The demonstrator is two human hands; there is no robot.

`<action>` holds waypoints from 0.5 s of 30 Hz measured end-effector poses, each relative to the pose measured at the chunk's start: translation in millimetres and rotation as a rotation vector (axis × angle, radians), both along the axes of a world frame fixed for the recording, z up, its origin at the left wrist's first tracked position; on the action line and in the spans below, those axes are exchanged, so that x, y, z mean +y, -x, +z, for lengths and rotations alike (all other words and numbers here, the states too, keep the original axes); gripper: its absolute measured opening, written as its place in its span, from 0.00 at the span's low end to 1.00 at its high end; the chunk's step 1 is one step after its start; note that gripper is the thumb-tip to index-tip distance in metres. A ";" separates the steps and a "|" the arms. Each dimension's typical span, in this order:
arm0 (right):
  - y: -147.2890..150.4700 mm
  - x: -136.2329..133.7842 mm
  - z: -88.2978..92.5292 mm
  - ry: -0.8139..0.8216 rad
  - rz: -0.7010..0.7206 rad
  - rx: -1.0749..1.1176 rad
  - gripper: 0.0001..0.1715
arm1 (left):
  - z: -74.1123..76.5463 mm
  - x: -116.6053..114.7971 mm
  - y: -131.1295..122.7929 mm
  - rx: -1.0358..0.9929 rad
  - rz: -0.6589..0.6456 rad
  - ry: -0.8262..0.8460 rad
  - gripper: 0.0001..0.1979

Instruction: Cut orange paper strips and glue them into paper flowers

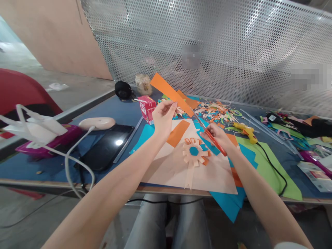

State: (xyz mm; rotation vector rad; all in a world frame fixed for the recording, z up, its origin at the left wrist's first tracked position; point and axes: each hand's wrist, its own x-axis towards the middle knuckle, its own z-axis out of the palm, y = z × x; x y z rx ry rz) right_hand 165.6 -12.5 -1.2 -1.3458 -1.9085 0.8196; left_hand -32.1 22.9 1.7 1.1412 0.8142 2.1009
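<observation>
My left hand (165, 111) pinches a long strip of orange paper (166, 88) and holds it up above the table. In my right hand (219, 135) is a pair of scissors (214, 142) with red handles, its blades reaching the strip's lower right end. Whether the blades are apart there is too small to tell. Below my hands lies a large cream paper sheet (166, 173). A cream paper rosette (190, 157) with a blue centre, orange loops and two tails rests on it. Another orange paper piece (178, 133) lies to the rosette's upper left.
Paper scraps (218, 112) are heaped along the perforated metal panel (160, 41). To the right is a yellow glue gun (245, 130) on green paper. A pink drink carton (147, 108), black phone (107, 147) and cabled purple power strip (52, 141) are to the left.
</observation>
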 end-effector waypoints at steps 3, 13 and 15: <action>0.1 -0.8 1.2 -0.003 -0.006 0.002 0.24 | -0.2 0.4 0.4 -0.009 0.004 -0.001 0.07; -1.5 1.4 -1.3 -0.032 0.001 -0.027 0.23 | 2.1 -1.5 -1.2 -0.043 -0.022 -0.011 0.09; -1.2 0.4 -0.3 -0.024 0.002 -0.030 0.23 | 1.8 -1.2 -1.0 -0.040 -0.022 -0.008 0.09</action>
